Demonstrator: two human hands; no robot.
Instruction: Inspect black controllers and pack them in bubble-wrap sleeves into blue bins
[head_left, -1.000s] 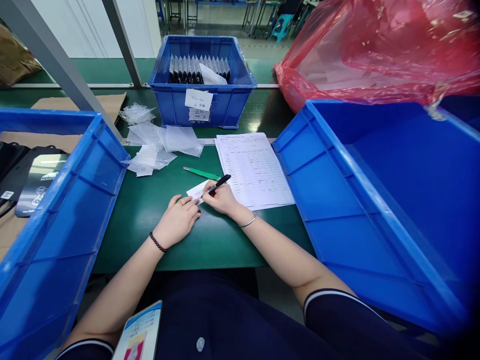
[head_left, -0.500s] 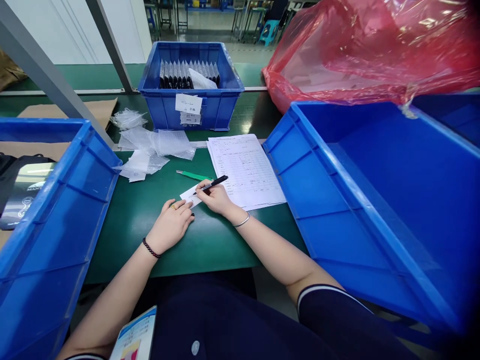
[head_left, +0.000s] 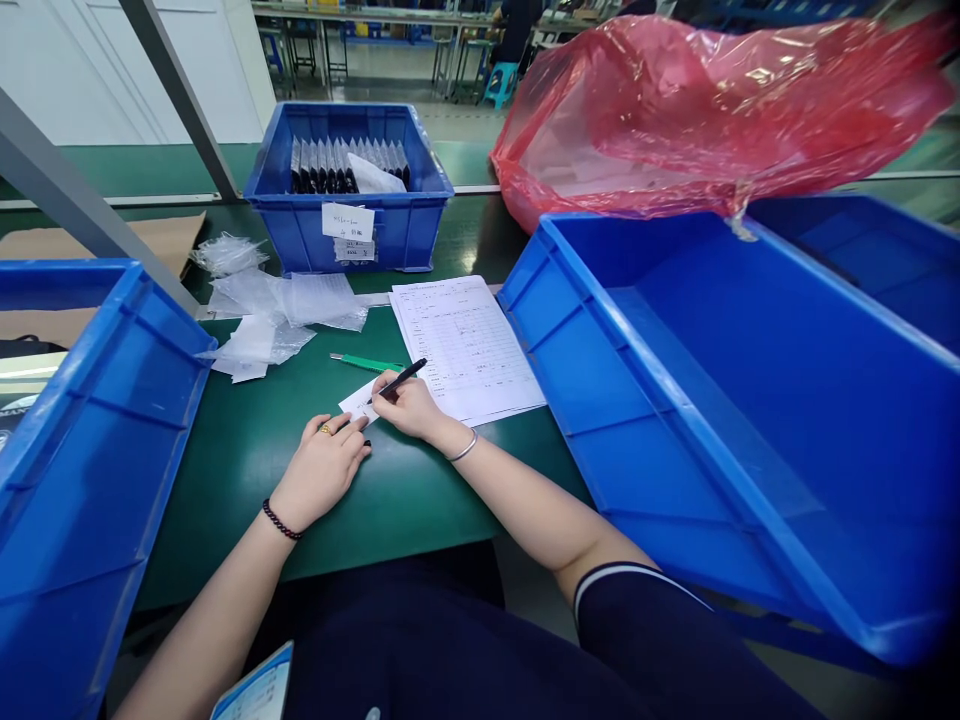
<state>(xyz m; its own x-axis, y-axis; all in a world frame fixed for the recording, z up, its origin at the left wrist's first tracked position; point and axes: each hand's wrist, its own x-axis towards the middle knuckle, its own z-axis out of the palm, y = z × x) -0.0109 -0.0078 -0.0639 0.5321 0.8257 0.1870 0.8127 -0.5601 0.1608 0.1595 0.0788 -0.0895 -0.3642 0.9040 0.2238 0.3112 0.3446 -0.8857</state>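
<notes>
Right hand (head_left: 409,408) clamped on pen (head_left: 399,378), tip on slip (head_left: 357,398); left hand (head_left: 322,470) flat, pinning slip's near edge.

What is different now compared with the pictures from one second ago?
Almost nothing: only the camera view shifted, so everything sits lower and further left. The right hand keeps holding the black pen on the small paper slip; the left hand still rests flat on its edge. The green pen and form sheet stayed put.

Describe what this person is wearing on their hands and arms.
The left hand has a gold ring and dark nails, with a dark beaded bracelet at the wrist. The right hand has a thin silver bangle. Short navy sleeves carry white trim.
</notes>
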